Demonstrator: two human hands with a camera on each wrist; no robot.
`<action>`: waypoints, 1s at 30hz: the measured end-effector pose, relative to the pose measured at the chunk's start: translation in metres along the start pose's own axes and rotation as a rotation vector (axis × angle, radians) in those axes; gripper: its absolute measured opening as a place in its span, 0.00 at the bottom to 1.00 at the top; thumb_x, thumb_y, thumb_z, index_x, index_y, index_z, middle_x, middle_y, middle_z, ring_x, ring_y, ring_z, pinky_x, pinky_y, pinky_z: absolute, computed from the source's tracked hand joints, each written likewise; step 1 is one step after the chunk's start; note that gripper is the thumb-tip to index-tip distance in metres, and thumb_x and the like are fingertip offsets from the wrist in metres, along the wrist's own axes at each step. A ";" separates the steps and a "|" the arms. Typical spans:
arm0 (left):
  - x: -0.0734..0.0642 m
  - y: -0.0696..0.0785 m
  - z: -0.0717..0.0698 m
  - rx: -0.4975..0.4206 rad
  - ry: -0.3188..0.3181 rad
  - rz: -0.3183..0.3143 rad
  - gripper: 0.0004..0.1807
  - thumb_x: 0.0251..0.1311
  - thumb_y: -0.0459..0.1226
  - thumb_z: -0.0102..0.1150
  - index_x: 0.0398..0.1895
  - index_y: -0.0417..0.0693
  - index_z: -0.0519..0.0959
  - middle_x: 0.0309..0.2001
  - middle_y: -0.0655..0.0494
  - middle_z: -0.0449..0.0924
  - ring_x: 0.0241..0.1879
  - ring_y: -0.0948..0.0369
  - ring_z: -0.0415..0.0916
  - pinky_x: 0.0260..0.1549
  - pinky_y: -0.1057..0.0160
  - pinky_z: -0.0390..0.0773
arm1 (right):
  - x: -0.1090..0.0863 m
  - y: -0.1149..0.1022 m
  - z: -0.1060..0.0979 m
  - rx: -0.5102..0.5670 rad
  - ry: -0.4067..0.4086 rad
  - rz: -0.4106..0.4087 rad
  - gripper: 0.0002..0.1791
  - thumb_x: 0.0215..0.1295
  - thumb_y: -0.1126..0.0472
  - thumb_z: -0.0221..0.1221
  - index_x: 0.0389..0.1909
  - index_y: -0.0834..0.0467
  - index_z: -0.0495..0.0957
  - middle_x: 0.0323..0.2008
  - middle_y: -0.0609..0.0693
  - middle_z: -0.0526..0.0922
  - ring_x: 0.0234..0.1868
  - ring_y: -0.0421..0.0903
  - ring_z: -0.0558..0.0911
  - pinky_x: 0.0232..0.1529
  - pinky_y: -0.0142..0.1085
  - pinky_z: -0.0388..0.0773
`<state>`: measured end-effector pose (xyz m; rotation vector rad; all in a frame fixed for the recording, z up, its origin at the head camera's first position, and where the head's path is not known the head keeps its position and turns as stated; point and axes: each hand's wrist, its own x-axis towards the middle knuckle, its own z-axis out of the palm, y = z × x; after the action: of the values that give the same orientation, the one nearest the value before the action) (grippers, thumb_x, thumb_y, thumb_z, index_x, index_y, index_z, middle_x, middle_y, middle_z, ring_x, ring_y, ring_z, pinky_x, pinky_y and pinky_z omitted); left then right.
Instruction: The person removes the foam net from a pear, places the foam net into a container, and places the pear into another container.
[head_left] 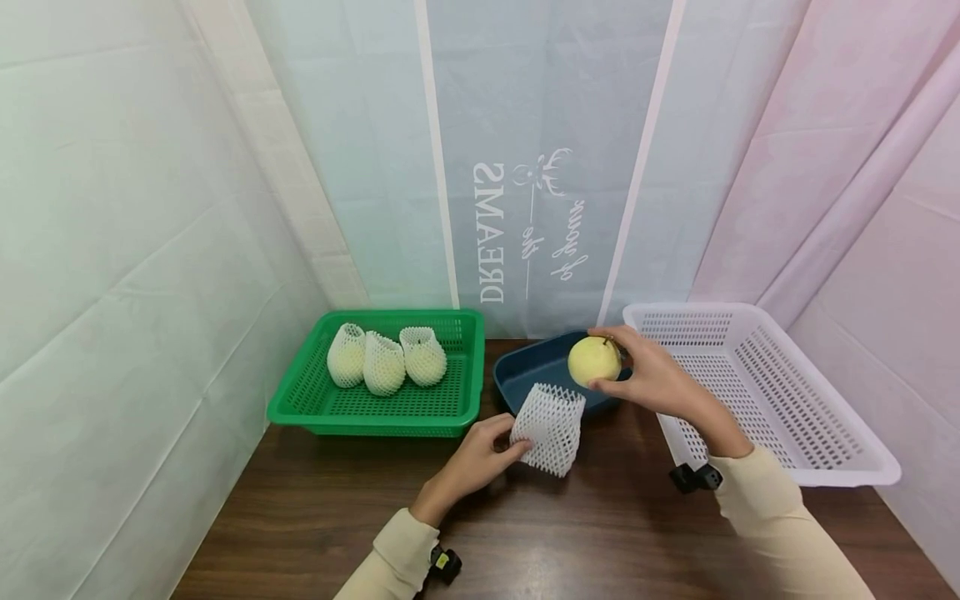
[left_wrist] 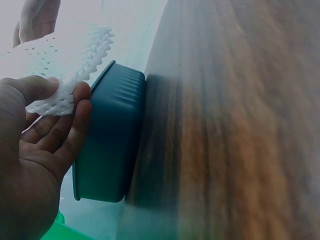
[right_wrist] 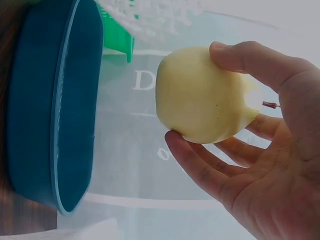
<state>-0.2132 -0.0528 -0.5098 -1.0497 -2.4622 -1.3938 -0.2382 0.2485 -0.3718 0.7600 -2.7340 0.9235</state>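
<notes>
My right hand (head_left: 652, 371) grips a pale yellow pear (head_left: 592, 362) between thumb and fingers, over the dark blue tray (head_left: 525, 372). In the right wrist view the pear (right_wrist: 200, 95) shows its bare skin, with its stem toward the palm. My left hand (head_left: 483, 454) pinches a white foam net sleeve (head_left: 551, 429) at its left edge. The sleeve stands spread, its upper rim near the pear but apart from it. In the left wrist view the thumb lies on the near side of the net (left_wrist: 65, 97), fingers behind it.
A green basket (head_left: 375, 422) at the left holds several pears in foam nets (head_left: 385, 364). On the right stands a white perforated basket (head_left: 757, 392). The blue tray sits between them on the brown wooden table (head_left: 525, 542), with a printed curtain (head_left: 555, 100) behind.
</notes>
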 end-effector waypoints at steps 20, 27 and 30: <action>0.021 0.009 0.010 -0.021 0.055 -0.045 0.05 0.74 0.38 0.66 0.45 0.46 0.84 0.36 0.56 0.80 0.33 0.67 0.72 0.33 0.70 0.75 | 0.013 0.033 -0.012 0.064 0.028 0.066 0.42 0.61 0.61 0.78 0.72 0.67 0.70 0.66 0.69 0.77 0.55 0.66 0.84 0.48 0.54 0.88; 0.031 0.009 0.012 -0.041 0.081 -0.069 0.05 0.75 0.38 0.64 0.44 0.46 0.84 0.35 0.55 0.80 0.32 0.59 0.76 0.33 0.71 0.76 | 0.017 0.043 -0.016 0.046 0.027 0.124 0.42 0.62 0.61 0.77 0.74 0.66 0.69 0.68 0.69 0.75 0.57 0.68 0.82 0.47 0.51 0.89; 0.035 0.009 0.013 -0.044 0.091 -0.079 0.06 0.76 0.39 0.63 0.44 0.46 0.84 0.36 0.54 0.80 0.32 0.59 0.77 0.33 0.71 0.76 | 0.019 0.048 -0.018 0.058 0.021 0.153 0.43 0.63 0.61 0.76 0.75 0.66 0.67 0.69 0.69 0.74 0.59 0.69 0.81 0.46 0.47 0.88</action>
<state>-0.2306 -0.0218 -0.4961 -0.8856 -2.4429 -1.4905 -0.2792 0.2838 -0.3768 0.5524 -2.7901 1.0385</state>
